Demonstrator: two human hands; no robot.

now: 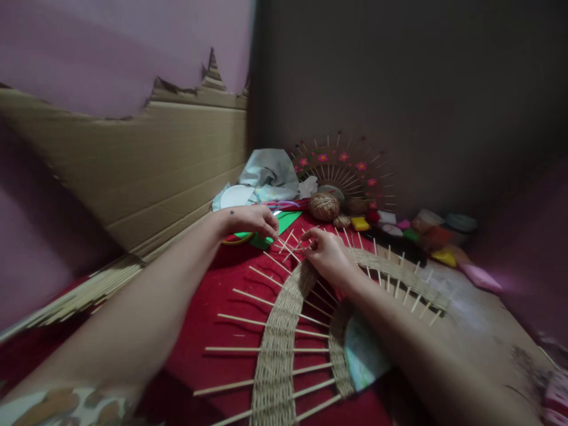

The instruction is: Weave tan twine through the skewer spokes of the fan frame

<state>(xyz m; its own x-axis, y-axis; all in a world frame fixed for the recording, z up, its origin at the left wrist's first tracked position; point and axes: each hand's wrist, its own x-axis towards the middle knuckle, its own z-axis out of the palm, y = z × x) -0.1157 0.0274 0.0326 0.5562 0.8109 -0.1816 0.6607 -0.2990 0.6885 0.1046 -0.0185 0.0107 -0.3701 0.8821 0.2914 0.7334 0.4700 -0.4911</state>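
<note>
Nearest my view: a broad arched band of woven tan fibre [277, 331], lying on a deep red cloth [199, 319]. Long pale wooden sticks [233, 351] pass through it like spokes, presumably spacing it evenly from the pale blue-green half disc [361, 349] at the inner rim. Off left, a bundle of loose pale sticks [89, 290] lies alongside, likely parked clear of the work.

At the arch's far bend I have both hands. Right hand [328, 251]: over the band, thumb and forefinger curled close, perhaps to steady it; whether they clamp anything, I cannot tell. Left hand [256, 220]: just outside the stick tips, fingers bunched together; any strand between them is too fine to make out.

Beyond: a bright green sheet [290, 223], then a brown ball of twine [323, 206], within easy reach. Farthest, a pink-flowered spoked half-round [335, 158] stands upright by the dark wall [399, 77], probably leaning.
</note>
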